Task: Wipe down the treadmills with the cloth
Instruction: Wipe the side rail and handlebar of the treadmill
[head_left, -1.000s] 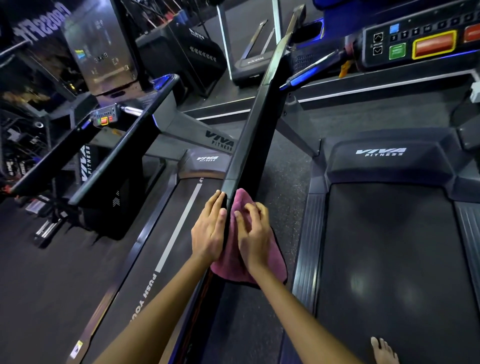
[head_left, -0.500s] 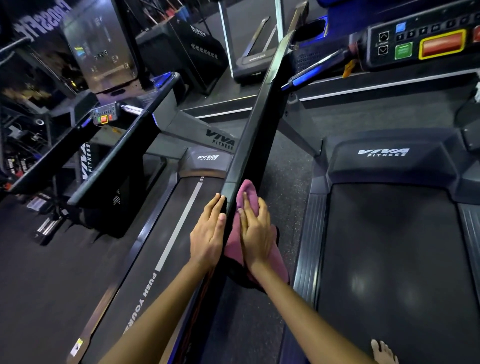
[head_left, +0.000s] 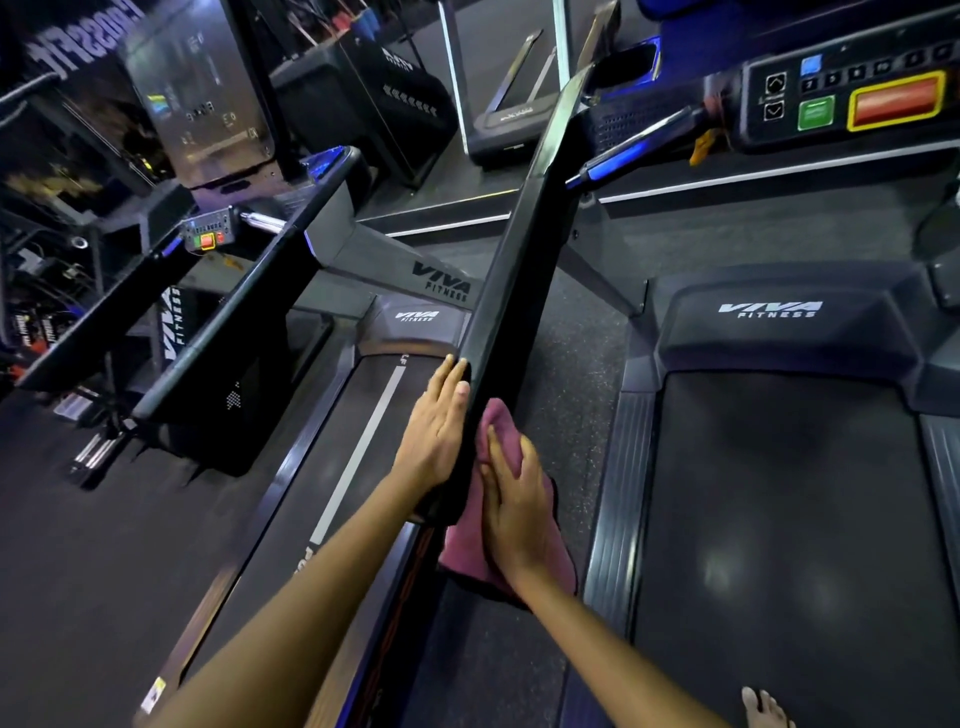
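Note:
A long black treadmill side rail (head_left: 524, 228) runs from the console at the top right down to the middle of the view. My left hand (head_left: 439, 431) lies flat against its left face near the near end, fingers straight. My right hand (head_left: 514, 499) presses a pink cloth (head_left: 462, 551) against the rail's right face. The cloth hangs folded below my palm, with its top tip showing above my fingers. The rail's end is partly hidden by both hands.
A treadmill belt (head_left: 789, 519) with a VIVA FITNESS hood lies to the right, and my bare foot (head_left: 763, 706) rests on it. A second treadmill belt (head_left: 332, 467) with a white stripe lies to the left. A console with red and green buttons (head_left: 852, 98) sits at the top right.
My right hand and the cloth have slid down the rail's right face toward me. My left hand has stayed on the left face, shifting slightly up the rail.

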